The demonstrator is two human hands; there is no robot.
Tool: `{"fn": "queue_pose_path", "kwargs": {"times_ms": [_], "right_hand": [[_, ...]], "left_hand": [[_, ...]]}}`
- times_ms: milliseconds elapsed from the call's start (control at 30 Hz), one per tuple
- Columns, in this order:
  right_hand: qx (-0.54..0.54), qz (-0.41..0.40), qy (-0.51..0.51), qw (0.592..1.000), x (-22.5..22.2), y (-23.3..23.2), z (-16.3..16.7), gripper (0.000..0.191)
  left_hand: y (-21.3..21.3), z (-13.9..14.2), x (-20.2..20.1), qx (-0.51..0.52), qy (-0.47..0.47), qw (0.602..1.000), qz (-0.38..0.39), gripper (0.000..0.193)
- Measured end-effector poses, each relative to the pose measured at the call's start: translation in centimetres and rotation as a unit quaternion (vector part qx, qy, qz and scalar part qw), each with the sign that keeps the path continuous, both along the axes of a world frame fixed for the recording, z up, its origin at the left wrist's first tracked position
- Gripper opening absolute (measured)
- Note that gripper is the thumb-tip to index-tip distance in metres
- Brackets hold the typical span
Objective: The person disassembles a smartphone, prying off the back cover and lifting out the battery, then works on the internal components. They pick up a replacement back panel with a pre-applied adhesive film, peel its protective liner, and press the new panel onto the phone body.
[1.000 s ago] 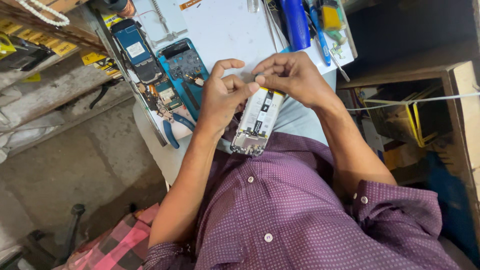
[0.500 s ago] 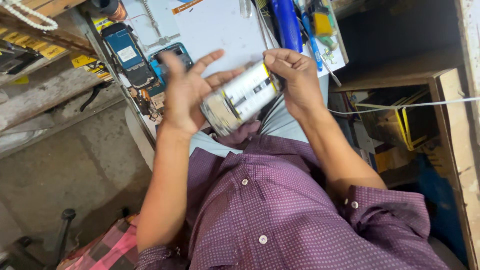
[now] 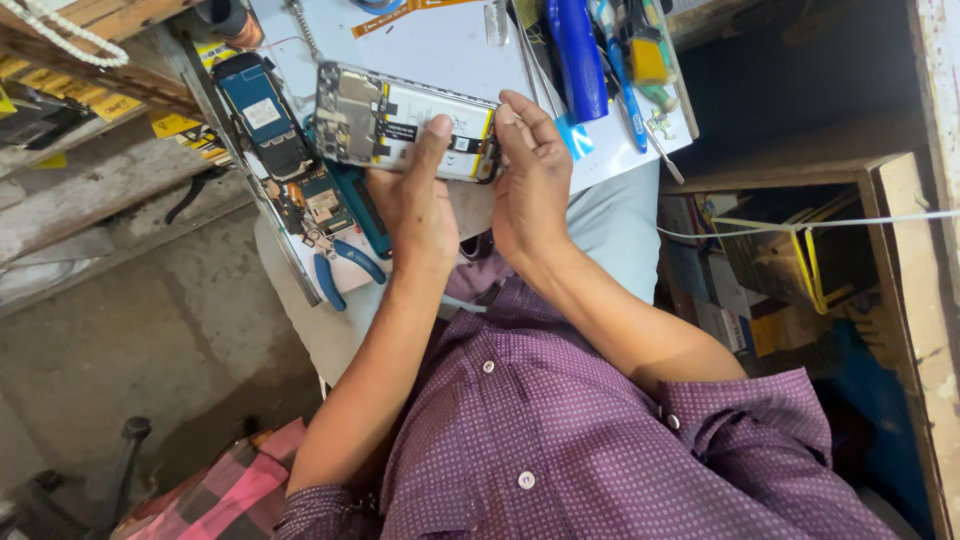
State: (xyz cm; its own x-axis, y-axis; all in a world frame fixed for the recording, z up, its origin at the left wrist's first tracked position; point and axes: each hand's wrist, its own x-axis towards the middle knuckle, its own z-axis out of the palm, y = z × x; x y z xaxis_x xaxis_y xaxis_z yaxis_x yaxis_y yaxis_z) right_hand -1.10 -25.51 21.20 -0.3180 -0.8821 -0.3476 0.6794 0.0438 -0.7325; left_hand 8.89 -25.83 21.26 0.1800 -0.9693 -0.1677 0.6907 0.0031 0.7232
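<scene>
Overhead, a white worktop (image 3: 440, 45) was seen filling the upper middle of the view, with a purple dotted shirt (image 3: 560, 450) spread below it. Above the worktop's near edge, an opened phone (image 3: 400, 120) was held with its back cover off, so that the board and the pale battery were laid bare. Its long axis was set across the view, roughly level, reaching from the left hand's side over to the right hand. The left hand (image 3: 420, 205) was closed on the phone from beneath, its thumb pressed on the battery near the middle; the right hand (image 3: 530, 180) was curled around the phone's right end, fingertips on the edge, so that end lay nearer to it. To the left, a second dismantled phone with a blue battery (image 3: 262, 115) was laid on the worktop, and blue-handled pliers (image 3: 340, 270) were left just below it. A blue screwdriver handle (image 3: 572, 55) was rested well apart, at the worktop's far right.
</scene>
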Motion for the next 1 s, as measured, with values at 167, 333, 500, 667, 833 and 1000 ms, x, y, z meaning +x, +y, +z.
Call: {"fn": "queue_pose_path", "kwargs": {"times_ms": [167, 333, 500, 667, 833, 1000], "right_hand": [[-0.016, -0.010, -0.019, 1.000, 0.5, 0.1, 0.6, 0.032], [0.016, -0.002, -0.007, 1.000, 1.4, 0.7, 0.7, 0.032], [0.028, 0.004, -0.028, 0.999, 2.5, 1.4, 0.9, 0.030], [0.044, 0.019, -0.033, 0.998, 2.6, 1.7, 1.6, 0.030], [0.064, 0.042, -0.052, 0.996, 2.2, 2.0, 1.9, 0.028], [-0.004, 0.109, -0.069, 0.992, 0.2, 2.3, 1.4, 0.035]], "left_hand": [[-0.9, 0.5, -0.5, 0.008, -0.018, 1.000, 0.004, 0.039], [-1.1, 0.6, -1.4, 0.024, -0.066, 0.996, 0.057, 0.052], [-1.9, 0.7, -1.7, 0.001, -0.147, 0.981, 0.123, 0.069], [-2.0, 0.9, -1.2, 0.002, -0.186, 0.974, 0.127, 0.072], [-2.0, 1.5, -0.8, 0.012, -0.166, 0.980, 0.107, 0.069], [-2.1, 2.0, 0.4, 0.057, -0.134, 0.986, 0.078, 0.062]]}}
